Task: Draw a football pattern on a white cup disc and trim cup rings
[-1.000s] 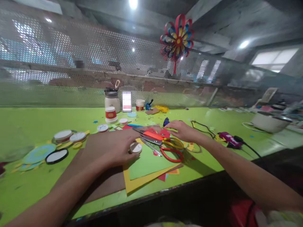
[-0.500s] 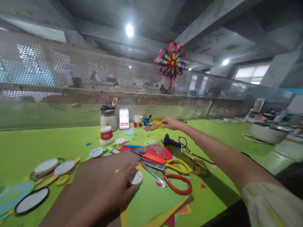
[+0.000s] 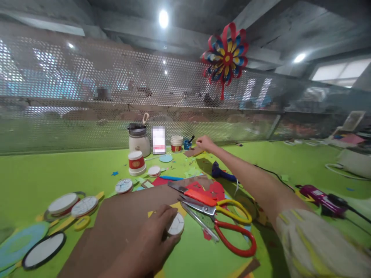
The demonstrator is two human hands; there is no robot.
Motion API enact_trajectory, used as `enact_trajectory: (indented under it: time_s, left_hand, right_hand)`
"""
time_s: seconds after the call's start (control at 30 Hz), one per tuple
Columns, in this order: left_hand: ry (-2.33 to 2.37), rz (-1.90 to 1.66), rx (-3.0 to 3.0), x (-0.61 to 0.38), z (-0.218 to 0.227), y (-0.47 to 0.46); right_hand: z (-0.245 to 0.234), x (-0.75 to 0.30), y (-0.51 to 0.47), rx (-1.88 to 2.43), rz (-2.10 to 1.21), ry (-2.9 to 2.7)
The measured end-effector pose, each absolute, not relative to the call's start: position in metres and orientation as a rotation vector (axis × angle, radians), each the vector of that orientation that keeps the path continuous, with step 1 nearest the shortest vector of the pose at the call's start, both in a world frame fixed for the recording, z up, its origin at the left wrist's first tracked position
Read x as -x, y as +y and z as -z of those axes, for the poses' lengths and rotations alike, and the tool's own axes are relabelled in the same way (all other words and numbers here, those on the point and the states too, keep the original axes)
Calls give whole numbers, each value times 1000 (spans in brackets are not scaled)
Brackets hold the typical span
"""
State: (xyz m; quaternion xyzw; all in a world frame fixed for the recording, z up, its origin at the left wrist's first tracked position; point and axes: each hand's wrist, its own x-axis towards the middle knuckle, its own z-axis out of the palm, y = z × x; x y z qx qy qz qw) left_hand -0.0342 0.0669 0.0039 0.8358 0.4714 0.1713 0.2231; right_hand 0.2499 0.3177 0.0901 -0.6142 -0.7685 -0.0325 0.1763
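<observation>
My left hand (image 3: 156,237) rests low over the brown cardboard sheet (image 3: 124,216), with thumb and fingers round a small white disc (image 3: 176,224) marked with thin dark lines. Farther back, my right hand (image 3: 206,143) is stretched across the table with its fingers pinched together. It is beside a small brown cardboard piece (image 3: 191,152) and a little blue pot (image 3: 188,145); whatever is between those fingertips is hidden. Between my hands lie scissors (image 3: 223,220) with one yellow and one red handle, an orange utility knife (image 3: 199,195) and a clear stick (image 3: 199,222).
White discs (image 3: 84,206) and a black-rimmed oval (image 3: 45,250) lie left. Paper cups (image 3: 136,163) and a jug (image 3: 139,141) stand before the perforated screen (image 3: 116,85). A dark blue tool (image 3: 223,173) lies by my right forearm, a purple corded tool (image 3: 321,199) beyond it.
The view has tilted down and closer, so the purple tool now shows at right. My right hand covers the spot where yellow scraps showed. My left hand keeps hold of the disc.
</observation>
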Motion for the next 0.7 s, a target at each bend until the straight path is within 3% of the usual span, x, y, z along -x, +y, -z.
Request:
enact_trajectory:
  time_s: [0.4,0.7]
  left_hand:
    - [1232,-460,-2288,33,-8,70]
    - [1198,-513,-2283,30,-11,74]
  right_hand:
    - [-81,-185,296,1678,-113,-2579]
    - [-83,-230,218,1583,-302,-2681]
